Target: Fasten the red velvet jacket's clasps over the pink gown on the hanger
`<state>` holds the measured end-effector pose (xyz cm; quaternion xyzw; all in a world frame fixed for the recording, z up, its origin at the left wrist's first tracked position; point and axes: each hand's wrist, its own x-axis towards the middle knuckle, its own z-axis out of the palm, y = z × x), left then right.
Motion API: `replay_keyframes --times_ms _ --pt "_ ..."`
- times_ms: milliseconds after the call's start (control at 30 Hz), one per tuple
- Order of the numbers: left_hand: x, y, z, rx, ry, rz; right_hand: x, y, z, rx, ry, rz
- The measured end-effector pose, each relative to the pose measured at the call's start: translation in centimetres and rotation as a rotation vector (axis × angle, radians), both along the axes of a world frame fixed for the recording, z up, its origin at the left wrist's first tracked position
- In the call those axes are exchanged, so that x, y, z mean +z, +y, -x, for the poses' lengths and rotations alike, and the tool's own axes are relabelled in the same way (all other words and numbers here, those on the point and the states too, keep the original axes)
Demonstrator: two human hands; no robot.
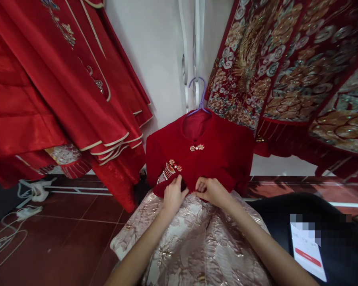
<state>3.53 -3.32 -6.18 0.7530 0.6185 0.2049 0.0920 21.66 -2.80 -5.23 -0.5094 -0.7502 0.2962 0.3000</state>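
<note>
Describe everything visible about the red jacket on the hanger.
The red jacket hangs facing the camera on a purple hanger, against a white wall. It looks like soft velvet, with a round collar, a pearl clasp at the neck and a beaded tassel ornament lower down. Its hem overlaps a pale gold brocade skirt. Both hands, left hand and right hand, pinch the hem.

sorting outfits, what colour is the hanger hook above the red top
Light purple hanger hook, head view, above the red top.

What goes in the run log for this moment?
left hand: pinching red top hem | right hand: pinching hem | skirt: below top | hanger: in collar
</note>
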Motion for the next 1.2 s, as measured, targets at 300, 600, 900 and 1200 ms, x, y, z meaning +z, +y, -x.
replay_keyframes --times_ms 300,600,900,1200 --pt "-1.1 -0.5 -0.7 0.096 -0.094 -0.134 4.2 -1.4 -2.7 0.086 0.286 0.203" --pt "-1.3 -0.9 -0.8 0.095 -0.057 -0.146 0.6 -0.1 1.4 -0.052 0.455 -0.003" --pt "-2.5 -0.4 -1.4 0.114 -0.183 -0.208 -2.9 0.9 2.5 -0.178 0.385 -0.150" --pt "-3.1 -0.6 -0.4 0.113 -0.758 -0.155 -2.9 1.5 1.6 -0.086 0.365 -0.038"
